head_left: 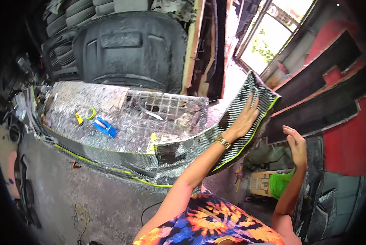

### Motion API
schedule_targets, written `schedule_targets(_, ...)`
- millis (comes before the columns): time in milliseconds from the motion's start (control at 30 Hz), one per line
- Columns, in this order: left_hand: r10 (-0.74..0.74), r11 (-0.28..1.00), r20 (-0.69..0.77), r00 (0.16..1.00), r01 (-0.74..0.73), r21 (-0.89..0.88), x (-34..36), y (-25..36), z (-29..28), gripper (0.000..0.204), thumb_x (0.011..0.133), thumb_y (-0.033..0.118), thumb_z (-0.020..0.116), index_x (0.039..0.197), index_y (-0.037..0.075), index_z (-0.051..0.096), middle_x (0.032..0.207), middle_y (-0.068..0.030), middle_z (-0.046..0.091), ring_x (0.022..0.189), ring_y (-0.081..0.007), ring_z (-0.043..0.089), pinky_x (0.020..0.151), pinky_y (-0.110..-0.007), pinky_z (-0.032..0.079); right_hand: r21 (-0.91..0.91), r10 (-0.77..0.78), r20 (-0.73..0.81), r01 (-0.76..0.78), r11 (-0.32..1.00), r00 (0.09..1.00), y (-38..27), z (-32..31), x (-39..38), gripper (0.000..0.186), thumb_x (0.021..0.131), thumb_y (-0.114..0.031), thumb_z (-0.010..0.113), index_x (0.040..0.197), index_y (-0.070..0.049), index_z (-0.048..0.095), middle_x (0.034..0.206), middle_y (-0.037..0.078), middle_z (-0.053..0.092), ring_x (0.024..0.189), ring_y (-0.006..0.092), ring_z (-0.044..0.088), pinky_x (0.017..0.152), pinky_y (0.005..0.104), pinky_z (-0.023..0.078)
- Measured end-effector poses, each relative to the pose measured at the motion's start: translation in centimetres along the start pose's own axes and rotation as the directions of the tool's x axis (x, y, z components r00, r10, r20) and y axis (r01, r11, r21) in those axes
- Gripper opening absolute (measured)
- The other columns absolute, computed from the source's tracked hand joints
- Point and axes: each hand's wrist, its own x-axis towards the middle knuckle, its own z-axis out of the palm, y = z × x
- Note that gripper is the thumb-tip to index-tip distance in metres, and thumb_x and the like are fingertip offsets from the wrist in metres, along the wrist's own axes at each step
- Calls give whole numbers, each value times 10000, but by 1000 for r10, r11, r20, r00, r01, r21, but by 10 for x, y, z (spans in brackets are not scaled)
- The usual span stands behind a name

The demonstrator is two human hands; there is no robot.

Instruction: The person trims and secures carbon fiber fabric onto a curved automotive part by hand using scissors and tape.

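Note:
My left hand, with a gold watch on its wrist, lies flat with fingers spread on checked carbon-fibre fabric at the raised right end of a long curved part edged in bright yellow-green. The part runs left along the front of a stained worktable. My right hand is raised to the right of that end, apart from it, fingers loosely bent and holding nothing. On the table lie a yellow tape roll, a small yellow tool and a blue object.
A black hood-like panel stands behind the table beside stacked tyres. Long black panels with red pieces are at the right, near a bright doorway. Below them sit a cardboard box and a green bag. Cables lie on the floor.

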Motion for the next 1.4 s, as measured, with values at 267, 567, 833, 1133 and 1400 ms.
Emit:
schedule_targets(267, -34, 997, 70, 997, 30, 65, -30, -5, -7, 665, 1068, 474, 216, 1593, 70, 160, 1661, -205, -34, 1540, -335, 1, 1239, -393, 43, 56, 6, 25, -8, 998, 1000, -5, 10, 1, 270, 961, -39, 562, 1200, 59, 642, 1239, 155, 669, 1149, 230, 633, 994, 322, 471)
schedule_targets(567, -110, 969, 104, 988, 84, 232, -56, 2, -8, 615, 1082, 433, 193, 1599, 101, 172, 1664, -195, 45, 1540, -344, 38, 1233, -454, 25, 79, -51, -3, 51, 996, 999, 5, 18, 2, 293, 983, -167, 610, 1219, -1, 658, 1215, 168, 674, 1147, 262, 637, 978, 346, 486)
schedule_targets(833, -122, 959, 153, 981, 76, 275, -83, 8, -17, 647, 1073, 392, 236, 1598, 52, 73, 1668, -174, 39, 1540, -350, 17, 1234, -467, 32, 108, -41, 27, 37, 993, 999, 7, 25, 1, 314, 999, -199, 591, 1215, 20, 654, 1227, 161, 671, 1125, 249, 642, 962, 339, 490)
schedule_targets(1133, -151, 952, 134, 979, 108, 286, -111, 21, -16, 663, 1068, 376, 276, 1583, 2, 90, 1658, -189, 97, 1537, -352, 65, 1237, -460, 64, 130, -45, 22, 42, 991, 999, 16, 28, -2, 315, 1013, -179, 573, 1218, 50, 641, 1190, 138, 679, 988, 175, 653, 856, 302, 529)
schedule_targets(1400, -110, 951, 113, 987, 71, 300, -115, 14, -11, 653, 1066, 369, 324, 1580, 11, 141, 1656, -201, 91, 1532, -363, 89, 1233, -465, 109, 143, 8, 55, -16, 990, 998, 12, 29, -4, 292, 1008, -131, 572, 1230, 47, 637, 1211, 134, 675, 993, 169, 652, 880, 295, 523)
